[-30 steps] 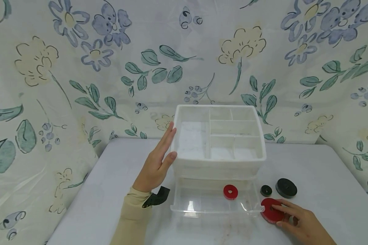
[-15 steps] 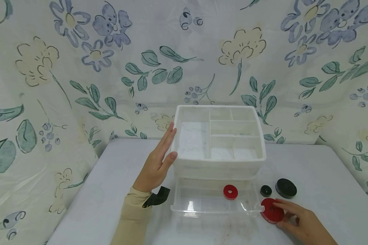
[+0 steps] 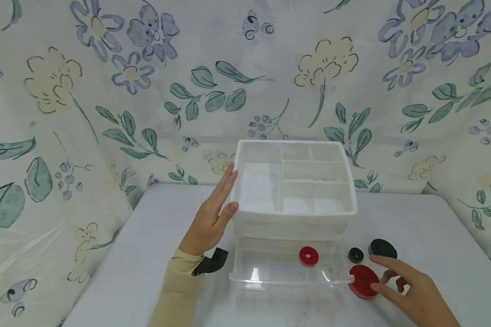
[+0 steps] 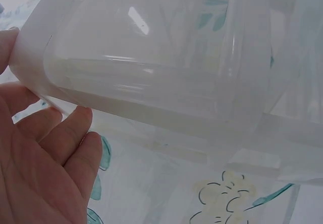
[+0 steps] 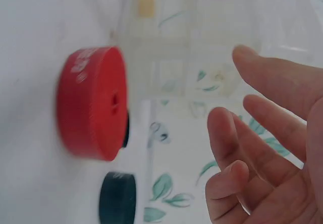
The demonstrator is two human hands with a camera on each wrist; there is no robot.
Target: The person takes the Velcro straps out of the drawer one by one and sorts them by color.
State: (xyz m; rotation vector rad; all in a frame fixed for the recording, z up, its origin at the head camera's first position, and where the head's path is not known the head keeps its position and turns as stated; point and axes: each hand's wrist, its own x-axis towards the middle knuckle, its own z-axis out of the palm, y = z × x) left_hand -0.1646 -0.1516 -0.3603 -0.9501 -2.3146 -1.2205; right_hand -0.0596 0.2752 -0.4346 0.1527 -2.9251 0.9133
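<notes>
Pinch gone, we leave the big red roll (image 3: 361, 282) seemingly set down at the drawer's (image 3: 266, 261) three o'clock, right hand (image 3: 418, 290) spread, left hand (image 3: 207, 222) loosely along the organizer (image 3: 290, 225).

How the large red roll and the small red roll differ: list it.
Size: the large red roll is wider than the small red roll.
Place: the small one lies in the clear drawer, the large one on the table.
Hole: the small one's looks pale, the large one's dark.
Both are red and round.
</notes>
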